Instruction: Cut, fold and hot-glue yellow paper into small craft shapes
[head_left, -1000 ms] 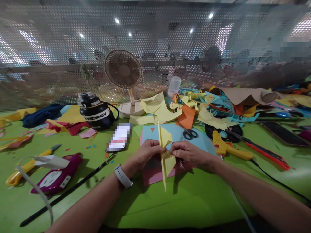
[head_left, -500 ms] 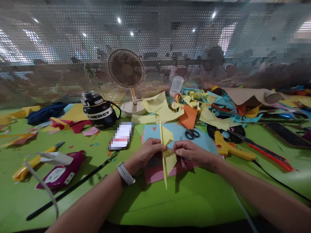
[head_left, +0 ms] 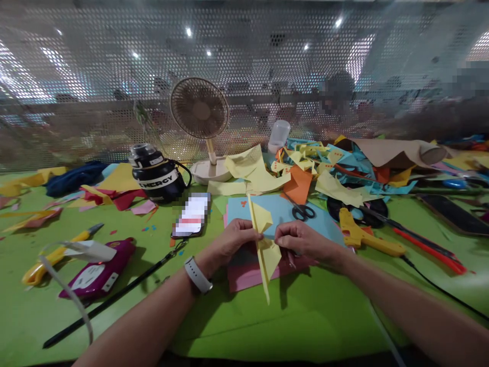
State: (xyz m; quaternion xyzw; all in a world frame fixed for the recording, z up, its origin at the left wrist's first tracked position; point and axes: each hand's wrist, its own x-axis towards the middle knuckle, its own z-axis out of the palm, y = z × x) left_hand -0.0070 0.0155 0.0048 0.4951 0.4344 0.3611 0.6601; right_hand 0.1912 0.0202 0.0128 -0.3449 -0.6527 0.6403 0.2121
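Note:
My left hand (head_left: 237, 239) pinches the middle of a folded yellow paper piece (head_left: 269, 259), which stands edge-on with pointed flaps spreading to the right. My right hand (head_left: 300, 240) is closed at the right side of the same paper, thumb and forefinger together at its flap; whether they grip it is too small to tell. Beneath both hands lie a light blue sheet (head_left: 324, 225) and a pink sheet (head_left: 244, 278). Black-handled scissors (head_left: 303, 212) rest on the blue sheet, beyond my right hand.
A yellow glue gun (head_left: 367, 239) and red cutter (head_left: 431, 250) lie right. Left are a phone (head_left: 192, 214), black strap (head_left: 114, 293), purple device (head_left: 101, 270) and yellow cutter (head_left: 57, 255). Behind stand a black bottle (head_left: 158, 178), fan (head_left: 200, 109) and heaped paper scraps (head_left: 305, 158).
The yellow paper has tilted, its lower end swinging right and its top slightly left. My right hand has shifted slightly to the right, and the whole view has moved a little.

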